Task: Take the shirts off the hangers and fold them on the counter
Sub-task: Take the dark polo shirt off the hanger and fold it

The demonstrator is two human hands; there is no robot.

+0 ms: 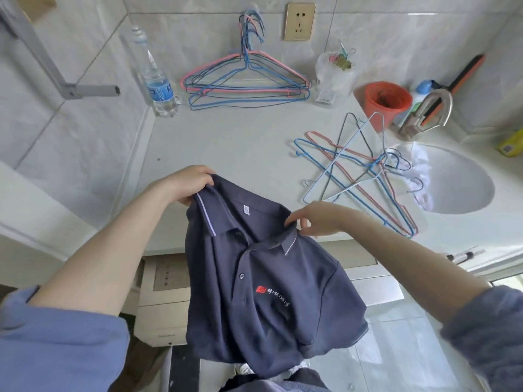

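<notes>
Navy-blue polo shirt with a red chest logo (254,278) is hanging hanger-free before the pale stone counter (226,142), the left hand (186,183) curling its fingers round one shoulder and the right hand (314,219) pinching the other, so spreading it flat there for folding is probably coming next.
</notes>
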